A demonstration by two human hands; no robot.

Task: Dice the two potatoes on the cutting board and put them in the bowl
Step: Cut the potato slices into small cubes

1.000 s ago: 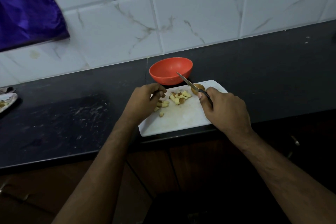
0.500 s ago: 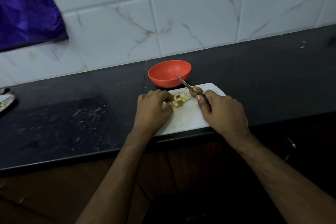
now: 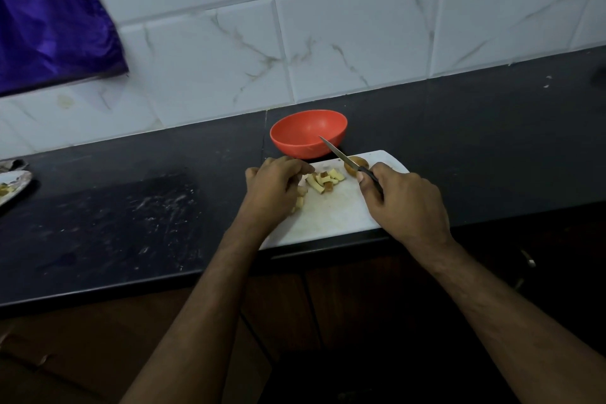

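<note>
Right hand (image 3: 405, 203): fingers curled around the dark handle of the knife (image 3: 347, 161); grip firm, blade angled up and away with its tip over the near wall of the bowl (image 3: 308, 133). The edge is off the board.

Left hand (image 3: 275, 187): fingers curled down at the left end of the cutting board (image 3: 331, 216), knuckles toward the bowl. A few pale pieces show at the fingertips, but I cannot tell whether I am pinching them or only raking them.

Diced potato (image 3: 324, 181): a small loose heap near the middle of the board's far half, just right of my left hand, with stray pieces under that hand. Judged light, stiff and wet on the cut faces, so likely to slide and scatter; best gathered in a cupped hand or swept with the flat of the blade.

Remaining potato (image 3: 355, 165): a brown rounded piece at the board's far edge, partly behind the blade. Judged firm and prone to rolling; it should be held from above on the rounded skin, cut face down if it has one, fingertips tucked back.

The bowl sits on the dark worktop (image 3: 131, 220) just beyond the board; no dice are visible inside it. A plate (image 3: 13, 187) lies at the far left.
</note>
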